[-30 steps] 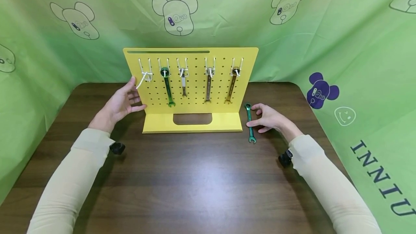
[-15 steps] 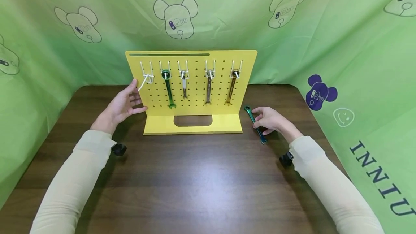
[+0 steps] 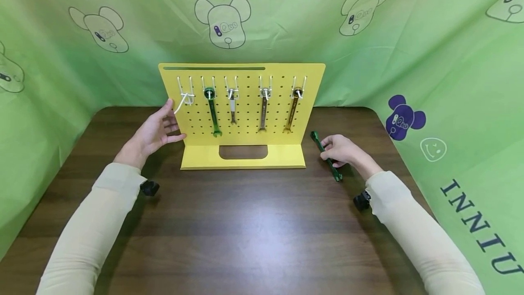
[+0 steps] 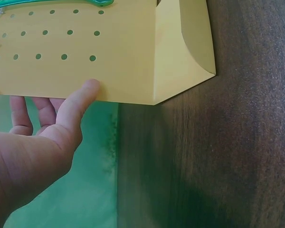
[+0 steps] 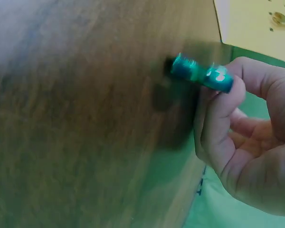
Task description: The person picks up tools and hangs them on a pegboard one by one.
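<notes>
My right hand (image 3: 343,149) pinches a green wrench (image 3: 326,155) between thumb and fingers, just right of the yellow pegboard (image 3: 241,122). The wrench is tilted, its ring end up and left, its other end down and right. In the right wrist view the wrench (image 5: 199,73) shows foreshortened at the fingertips. My left hand (image 3: 153,132) grips the pegboard's left edge, thumb on the front face, fingers behind it, as the left wrist view shows with the hand (image 4: 52,137). Near that hand a white hook (image 3: 186,98) carries nothing and sticks out crookedly.
On the pegboard's other hooks hang a green wrench (image 3: 213,115), a small silver wrench (image 3: 232,108), a larger silver wrench (image 3: 263,113) and a gold-brown wrench (image 3: 292,113). The board stands on a dark wooden table (image 3: 245,222) before a green curtain (image 3: 282,35).
The green wrench in my right hand has turned, its lower end swinging to the right, and has rolled onto its narrow side. My left hand stays at the pegboard's edge.
</notes>
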Available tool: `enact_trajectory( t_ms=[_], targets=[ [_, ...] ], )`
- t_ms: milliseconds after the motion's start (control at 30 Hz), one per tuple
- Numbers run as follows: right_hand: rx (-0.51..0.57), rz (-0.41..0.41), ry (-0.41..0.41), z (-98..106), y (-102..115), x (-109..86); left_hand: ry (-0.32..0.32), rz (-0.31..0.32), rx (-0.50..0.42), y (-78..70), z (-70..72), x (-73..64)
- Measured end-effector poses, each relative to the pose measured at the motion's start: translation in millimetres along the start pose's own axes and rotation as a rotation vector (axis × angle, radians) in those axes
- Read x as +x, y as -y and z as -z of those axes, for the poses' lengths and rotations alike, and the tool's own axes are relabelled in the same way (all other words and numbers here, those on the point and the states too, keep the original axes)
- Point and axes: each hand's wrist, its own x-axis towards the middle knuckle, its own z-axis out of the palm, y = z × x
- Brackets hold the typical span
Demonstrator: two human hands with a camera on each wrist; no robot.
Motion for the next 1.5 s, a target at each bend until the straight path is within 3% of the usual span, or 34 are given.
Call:
enact_trajectory(
  t_ms=[167,367,500,733,1067,1200,1500],
  targets=[
    [0.015,0.019,0.064,8.2,-2.7,-5.2,0.006,-0.002,0.006,-0.2,-0.9,0.8],
    [0.0,0.028,0.083,8.6,-3.6,-9.0,0.007,0.002,-0.006,-0.1,-0.7,0.1],
    [0.051,0.016,0.105,9.3,-4.5,-10.3,0.006,-0.001,-0.019,0.0,-0.7,-0.7],
    [0.203,-0.026,0.214,17.5,-7.9,-10.0,0.003,-0.007,-0.007,-0.6,0.0,-1.4],
    [0.293,-0.061,0.347,26.3,-14.4,-17.4,0.009,0.007,-0.006,-0.3,0.7,-0.3],
    [0.286,-0.066,0.415,33.2,-13.6,-23.6,0.01,0.002,-0.012,-0.2,1.4,0.7],
    [0.207,-0.073,0.488,50.0,2.2,-34.9,0.015,0.008,-0.022,0.0,2.0,1.6]
  ],
)
